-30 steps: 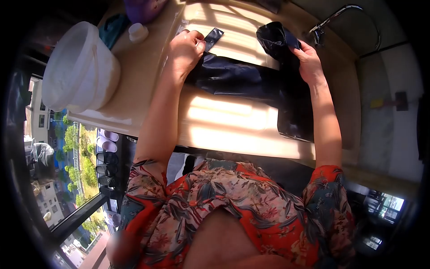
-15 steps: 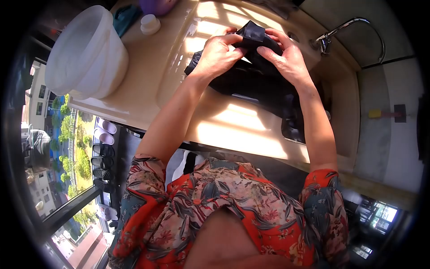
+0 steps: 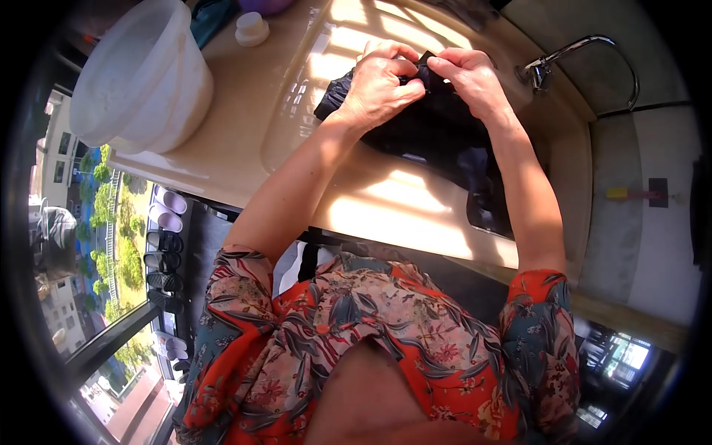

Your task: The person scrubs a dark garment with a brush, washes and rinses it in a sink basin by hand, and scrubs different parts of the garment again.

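Note:
A dark, wet-looking garment (image 3: 437, 133) is spread over the washboard side of the beige sink, and its lower end hangs toward the front edge. My left hand (image 3: 382, 83) is closed on a folded bit of its upper edge, fingers curled inward. Close beside it, my right hand (image 3: 469, 74) pinches the same edge between thumb and fingers. A bunched, ribbed-looking part of the cloth (image 3: 334, 96) sticks out left of my left hand. What kind of garment it is cannot be made out.
A large white bucket (image 3: 141, 81) stands on the left of the beige sink (image 3: 252, 156), near a white cap (image 3: 251, 30). A chrome faucet (image 3: 541, 74) rises at the back right. Several pairs of slippers (image 3: 165, 259) line the floor by the window.
Both hands have drawn closer together on the garment's edge. The raised dark flap between them is now folded down and gathered in the fingers.

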Tool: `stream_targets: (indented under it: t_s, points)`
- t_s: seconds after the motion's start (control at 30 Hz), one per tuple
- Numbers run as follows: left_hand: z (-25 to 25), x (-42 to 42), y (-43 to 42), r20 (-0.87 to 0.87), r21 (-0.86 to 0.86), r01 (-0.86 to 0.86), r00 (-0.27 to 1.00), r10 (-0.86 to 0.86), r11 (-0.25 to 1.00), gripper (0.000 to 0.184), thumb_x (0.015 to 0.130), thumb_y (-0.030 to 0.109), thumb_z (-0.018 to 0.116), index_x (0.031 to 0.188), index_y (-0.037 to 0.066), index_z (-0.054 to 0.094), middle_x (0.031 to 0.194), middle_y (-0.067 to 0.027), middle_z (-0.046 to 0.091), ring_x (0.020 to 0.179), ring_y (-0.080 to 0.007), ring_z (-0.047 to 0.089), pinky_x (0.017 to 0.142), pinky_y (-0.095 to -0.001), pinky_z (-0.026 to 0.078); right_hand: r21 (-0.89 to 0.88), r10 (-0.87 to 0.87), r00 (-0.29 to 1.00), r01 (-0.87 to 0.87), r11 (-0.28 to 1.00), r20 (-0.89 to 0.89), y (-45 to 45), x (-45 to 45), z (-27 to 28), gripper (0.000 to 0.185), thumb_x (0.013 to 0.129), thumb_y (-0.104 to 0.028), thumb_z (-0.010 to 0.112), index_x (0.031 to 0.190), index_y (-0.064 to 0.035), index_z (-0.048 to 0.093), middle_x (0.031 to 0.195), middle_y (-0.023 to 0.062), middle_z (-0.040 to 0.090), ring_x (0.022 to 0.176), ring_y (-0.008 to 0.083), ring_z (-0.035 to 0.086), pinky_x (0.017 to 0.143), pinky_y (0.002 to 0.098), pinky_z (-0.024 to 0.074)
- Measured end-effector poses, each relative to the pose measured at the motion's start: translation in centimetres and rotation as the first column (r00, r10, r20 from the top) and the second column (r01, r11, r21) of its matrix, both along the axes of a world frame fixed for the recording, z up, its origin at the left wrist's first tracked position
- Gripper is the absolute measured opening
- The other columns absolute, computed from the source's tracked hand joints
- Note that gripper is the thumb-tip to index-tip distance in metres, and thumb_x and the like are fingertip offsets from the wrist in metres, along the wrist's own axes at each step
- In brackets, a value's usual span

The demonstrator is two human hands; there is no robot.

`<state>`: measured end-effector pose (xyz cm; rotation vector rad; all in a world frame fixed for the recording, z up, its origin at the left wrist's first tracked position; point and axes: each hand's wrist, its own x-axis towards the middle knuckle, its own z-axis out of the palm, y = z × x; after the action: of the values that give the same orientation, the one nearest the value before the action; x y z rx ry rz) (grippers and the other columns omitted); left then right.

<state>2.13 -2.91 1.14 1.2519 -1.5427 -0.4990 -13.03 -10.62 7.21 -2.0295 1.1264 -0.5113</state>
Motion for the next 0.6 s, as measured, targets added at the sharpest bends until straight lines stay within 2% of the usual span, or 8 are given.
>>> stream_targets:
  t_s: [0.03, 0.1, 0.13, 0.2, 0.27, 0.43, 0.53, 0.6]
  points:
    - [-0.3, -0.2, 0.0, 0.021, -0.029, 0.024, 1.0, -0.023, 0.999, 0.019, 0.067, 0.016, 0.062, 0.081, 0.005, 0.067, 0.113, -0.0044, 0.053, 0.109, -0.0202, 0.043, 0.09, -0.0307, 0.039, 0.058, -0.078, 0.996, 0.081, 0.995, -0.052, -0.5, 0.0, 0.0, 0.017, 0.082, -0.018, 0.063, 0.083, -0.0015, 0.065, 0.069, -0.0005, 0.061, 0.059, 0.0064, 0.051, 0.054, 0.0219, 0.0432]
    - [-0.3, -1.0, 0.6, 0.004, -0.088, 0.081, 0.997, -0.081, 0.993, 0.012, 0.066, 0.013, 0.059, 0.073, 0.006, 0.066, 0.114, -0.0028, 0.053, 0.114, -0.0224, 0.038, 0.094, -0.0352, 0.036, 0.176, -0.179, 0.955, 0.139, 0.975, 0.237, -4.3, -1.9, -1.6, 0.018, 0.084, -0.021, 0.06, 0.084, -0.0036, 0.063, 0.071, 0.0016, 0.061, 0.062, 0.0093, 0.057, 0.054, 0.0241, 0.0497]
    - [-0.2, -1.8, 0.8, 0.147, -0.227, 0.021, 0.989, 0.013, 0.974, 0.013, 0.062, 0.016, 0.059, 0.064, 0.004, 0.063, 0.102, -0.0043, 0.058, 0.102, -0.0258, 0.046, 0.088, -0.0379, 0.037, 0.157, -0.203, 0.91, 0.155, 0.975, 0.36, -6.0, -3.3, -1.6, 0.018, 0.085, -0.022, 0.059, 0.086, -0.0039, 0.062, 0.073, 0.0021, 0.061, 0.063, 0.0103, 0.059, 0.054, 0.0256, 0.0518]
    - [0.2, -1.8, 0.7, 0.103, -0.282, 0.026, 0.995, 0.003, 0.959, 0.009, 0.06, 0.012, 0.059, 0.063, 0.004, 0.062, 0.106, -0.0032, 0.056, 0.103, -0.0264, 0.045, 0.088, -0.0381, 0.037, 0.107, -0.385, 0.88, 0.37, 0.923, 0.279, -8.6, -5.5, -0.6, 0.018, 0.086, -0.022, 0.058, 0.09, -0.0043, 0.06, 0.076, 0.0021, 0.062, 0.063, 0.0108, 0.059, 0.056, 0.0267, 0.0529]
    - [-0.1, -1.4, 0.2, 0.126, -0.243, 0.134, 0.986, -0.106, 0.961, 0.008, 0.059, 0.011, 0.059, 0.064, 0.005, 0.062, 0.108, -0.0032, 0.055, 0.105, -0.0271, 0.044, 0.088, -0.0379, 0.037, 0.163, -0.451, 0.864, 0.423, 0.891, 0.225, -10.2, -7.4, 0.4, 0.019, 0.086, -0.024, 0.059, 0.091, -0.0059, 0.06, 0.077, 0.0014, 0.061, 0.062, 0.0093, 0.059, 0.049, 0.0239, 0.0483]
    - [-0.3, -1.5, 0.8, 0.021, -0.171, 0.071, 0.997, -0.068, 0.983, 0.013, 0.06, 0.013, 0.063, 0.068, 0.003, 0.063, 0.116, -0.0086, 0.051, 0.11, -0.0303, 0.042, 0.092, -0.0372, 0.037, 0.121, -0.456, 0.881, 0.442, 0.889, 0.126, -8.8, -7.2, 1.0, 0.025, 0.084, -0.027, 0.062, 0.098, -0.0059, 0.06, 0.073, 0.0012, 0.059, 0.055, 0.0069, 0.054, 0.044, 0.0213, 0.0413]
    - [0.6, -0.9, 1.3, -0.002, 0.029, 0.112, 0.994, -0.112, 0.993, 0.018, 0.069, 0.021, 0.067, 0.078, 0.005, 0.066, 0.126, -0.0064, 0.045, 0.124, -0.0248, 0.032, 0.101, -0.0366, 0.029, 0.159, -0.466, 0.869, 0.442, 0.883, 0.169, -10.4, -8.6, -0.5, 0.029, 0.085, -0.02, 0.058, 0.103, 0.0013, 0.058, 0.075, 0.005, 0.061, 0.054, 0.0081, 0.051, 0.045, 0.023, 0.0384]
    - [0.2, -1.0, 0.9, 0.045, -0.046, 0.102, 0.994, -0.1, 0.994, 0.026, 0.069, 0.024, 0.069, 0.084, 0.003, 0.065, 0.117, -0.0079, 0.051, 0.116, -0.0252, 0.04, 0.095, -0.0357, 0.035, 0.301, -0.465, 0.838, 0.382, 0.874, 0.284, -9.9, -8.2, -1.4, 0.038, 0.085, -0.023, 0.059, 0.113, 0.0011, 0.05, 0.076, 0.0071, 0.06, 0.058, 0.011, 0.055, 0.047, 0.0243, 0.0437]
